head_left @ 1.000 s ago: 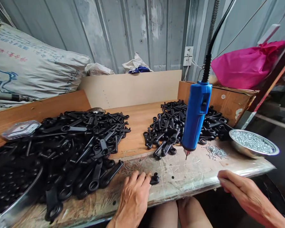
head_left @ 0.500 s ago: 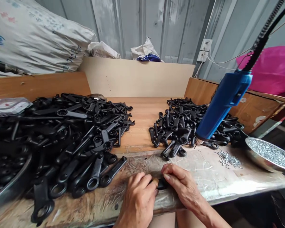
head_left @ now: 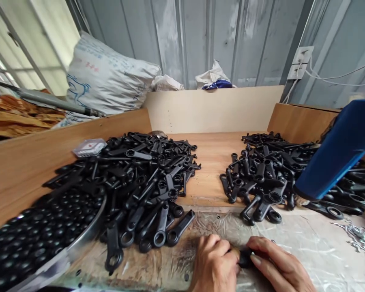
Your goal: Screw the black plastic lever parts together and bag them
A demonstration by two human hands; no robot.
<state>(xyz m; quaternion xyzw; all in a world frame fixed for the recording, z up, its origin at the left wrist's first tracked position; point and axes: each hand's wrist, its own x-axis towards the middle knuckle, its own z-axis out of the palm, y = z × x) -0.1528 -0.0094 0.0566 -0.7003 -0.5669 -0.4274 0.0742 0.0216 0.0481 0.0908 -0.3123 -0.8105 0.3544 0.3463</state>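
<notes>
Close to the desk's [head_left: 319, 233] front edge, the left hand [head_left: 215, 261], fingers curled, grips a black part [head_left: 245, 258]; the right hand [head_left: 280, 263], thumb near fingers, apparently pinches a screw [head_left: 252, 253] over it. A loose pinch or rocking part could tip the screw.

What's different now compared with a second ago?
The right hand has moved left from the table's front edge to the black part. The blue driver, near upright before, now slants. The view has turned left. The left hand stays at the part; the left pile and right pile look unchanged.
</notes>
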